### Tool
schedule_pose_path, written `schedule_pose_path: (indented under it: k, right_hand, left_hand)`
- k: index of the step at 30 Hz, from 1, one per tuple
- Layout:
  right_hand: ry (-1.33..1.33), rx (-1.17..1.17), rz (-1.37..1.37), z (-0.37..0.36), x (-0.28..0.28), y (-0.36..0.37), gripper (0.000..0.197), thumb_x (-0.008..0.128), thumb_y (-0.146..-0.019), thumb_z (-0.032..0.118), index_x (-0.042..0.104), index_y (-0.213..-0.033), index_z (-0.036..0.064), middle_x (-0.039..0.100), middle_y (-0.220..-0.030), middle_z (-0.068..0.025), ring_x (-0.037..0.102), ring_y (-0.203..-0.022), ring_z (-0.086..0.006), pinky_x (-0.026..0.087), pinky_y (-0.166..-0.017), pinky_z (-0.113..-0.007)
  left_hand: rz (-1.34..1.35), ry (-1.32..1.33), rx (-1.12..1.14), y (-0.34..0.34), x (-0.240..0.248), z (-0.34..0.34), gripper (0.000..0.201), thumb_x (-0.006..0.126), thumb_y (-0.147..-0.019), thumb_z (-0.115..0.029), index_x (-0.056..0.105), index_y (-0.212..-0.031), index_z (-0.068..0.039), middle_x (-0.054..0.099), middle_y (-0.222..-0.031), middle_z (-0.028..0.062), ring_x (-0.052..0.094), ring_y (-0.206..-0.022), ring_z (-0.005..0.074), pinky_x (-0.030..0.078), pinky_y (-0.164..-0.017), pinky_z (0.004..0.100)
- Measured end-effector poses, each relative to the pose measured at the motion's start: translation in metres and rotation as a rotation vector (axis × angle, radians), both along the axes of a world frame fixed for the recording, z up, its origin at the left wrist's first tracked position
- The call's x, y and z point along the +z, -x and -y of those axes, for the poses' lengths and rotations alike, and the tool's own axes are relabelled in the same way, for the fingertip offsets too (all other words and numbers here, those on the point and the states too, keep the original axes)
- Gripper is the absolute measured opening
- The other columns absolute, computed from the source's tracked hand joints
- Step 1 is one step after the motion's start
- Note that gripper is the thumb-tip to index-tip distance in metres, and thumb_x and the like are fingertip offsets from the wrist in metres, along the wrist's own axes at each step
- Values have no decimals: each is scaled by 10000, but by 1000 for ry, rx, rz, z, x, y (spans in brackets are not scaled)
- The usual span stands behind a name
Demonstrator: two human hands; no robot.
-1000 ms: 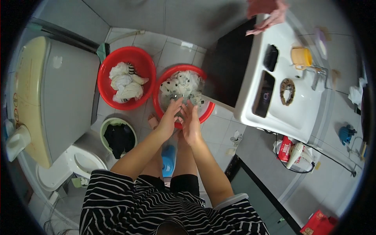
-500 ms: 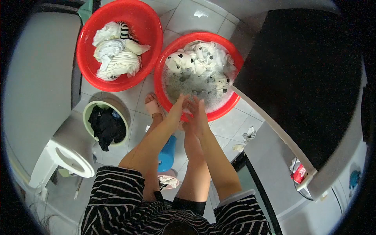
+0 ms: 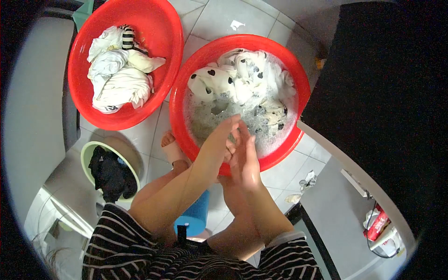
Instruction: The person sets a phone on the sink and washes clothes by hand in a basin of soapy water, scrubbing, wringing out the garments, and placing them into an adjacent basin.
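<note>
Over the near rim of a red basin point(image 3: 176, 109), my left hand point(image 3: 228, 135) and my right hand point(image 3: 245, 161) are close together, palms facing and apparently touching. Their fingers are stretched out, and nothing shows between them. Inside the basin, sudsy water surrounds soaked white cloth with black heart-like spots point(image 3: 247, 77). The cloth is heaped toward the far side, beyond my fingertips. Foam hides part of it.
A second red basin point(image 3: 161, 37) at the far left holds wrung white laundry point(image 3: 123, 88). Below it is a pale green bucket point(image 3: 85, 161) with black clothes point(image 3: 112, 175). A blue stool-like object point(image 3: 196, 214) stands between my legs. A dark panel point(image 3: 373, 93) fills the right.
The view has shifted, with the basins appearing larger. My hands have come together from slightly apart, and the right hand has turned with its fingers pointing up beside the left.
</note>
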State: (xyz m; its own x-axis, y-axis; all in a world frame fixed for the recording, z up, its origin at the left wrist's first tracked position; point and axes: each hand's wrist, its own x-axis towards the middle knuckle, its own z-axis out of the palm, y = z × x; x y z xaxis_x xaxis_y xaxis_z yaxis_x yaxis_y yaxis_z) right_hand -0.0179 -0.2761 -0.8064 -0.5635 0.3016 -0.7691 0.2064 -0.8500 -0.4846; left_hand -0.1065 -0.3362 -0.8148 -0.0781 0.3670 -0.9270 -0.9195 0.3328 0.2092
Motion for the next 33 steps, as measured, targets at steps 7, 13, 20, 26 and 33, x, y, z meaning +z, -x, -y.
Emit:
schedule_pose_path:
  k: [7, 13, 20, 26, 33]
  right_hand:
    - [-58, -14, -195, 31, 38, -49, 705, 341, -935, 567, 165, -1462, 133, 362, -1411, -54, 471, -1129, -180, 353, -992, -368]
    - [-253, 39, -229, 99, 61, -90, 669, 308, -964, 516, 172, -1454, 82, 365, -1393, -100, 380, -1248, -218, 287, -1060, -365]
    - [-638, 113, -40, 117, 53, -98, 597, 372, -968, 455, 264, -1416, 75, 465, -1300, -109, 501, -1086, -199, 410, -887, -323]
    - [-1002, 310, 174, 58, 25, -133, 538, 554, -886, 321, 410, -1309, 22, 568, -1132, -158, 570, -971, -239, 451, -829, -327]
    - [-1165, 647, 292, 6, -97, -125, 400, 597, -821, 213, 541, -1159, 4, 592, -1085, -217, 577, -990, -342, 442, -879, -388]
  left_hand:
    - [-578, -355, -118, -33, 76, 47, 374, 412, -923, -94, 500, -1284, -63, 580, -1204, 84, 563, -1052, 200, 457, -851, 289]
    - [-430, -629, 49, -84, 81, 129, 370, 391, -926, -137, 504, -1276, -93, 525, -1291, 91, 488, -1192, 223, 353, -1007, 342]
    - [-497, -260, -31, -57, 69, 136, 456, 468, -884, -458, 541, -1236, -177, 542, -1129, 21, 411, -1142, 141, 214, -1018, 289]
    - [-518, -434, -214, -46, 67, 132, 467, 510, -884, -328, 492, -1302, -120, 474, -1300, 72, 414, -1157, 220, 278, -1026, 350]
    - [-793, -222, -391, 1, -105, 71, 606, 572, -830, -274, 404, -1365, -46, 344, -1437, 165, 317, -1322, 297, 272, -1065, 365]
